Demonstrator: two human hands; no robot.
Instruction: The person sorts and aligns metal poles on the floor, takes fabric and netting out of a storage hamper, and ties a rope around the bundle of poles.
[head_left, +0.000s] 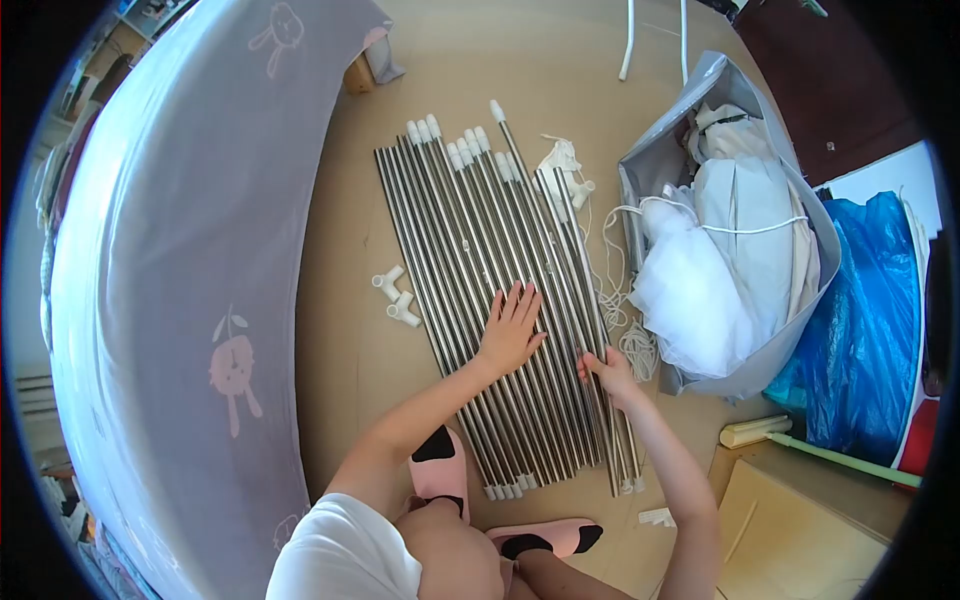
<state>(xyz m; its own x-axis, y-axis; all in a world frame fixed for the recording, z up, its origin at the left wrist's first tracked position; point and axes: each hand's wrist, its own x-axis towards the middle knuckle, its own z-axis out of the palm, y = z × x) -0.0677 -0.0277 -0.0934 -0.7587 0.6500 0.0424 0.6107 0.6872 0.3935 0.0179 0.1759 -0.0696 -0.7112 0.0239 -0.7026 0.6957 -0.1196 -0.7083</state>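
Many metal tubes, several tipped with white plastic ends, lie side by side on the floor before me. My left hand rests flat on the middle of the row, fingers spread. At the row's right edge, my right hand is closed around a metal tube, thumb and fingers wrapped on it. White plastic corner connectors lie left of the tubes. Beyond the right end of the row is another white connector, beside a small white cloth bag. A coil of white cord lies near my right hand.
A grey storage bag holding white netting and folded fabric stands on the right. Past it are a blue plastic bag and a green-handled brush. A bed with a grey bunny-print cover fills the left side.
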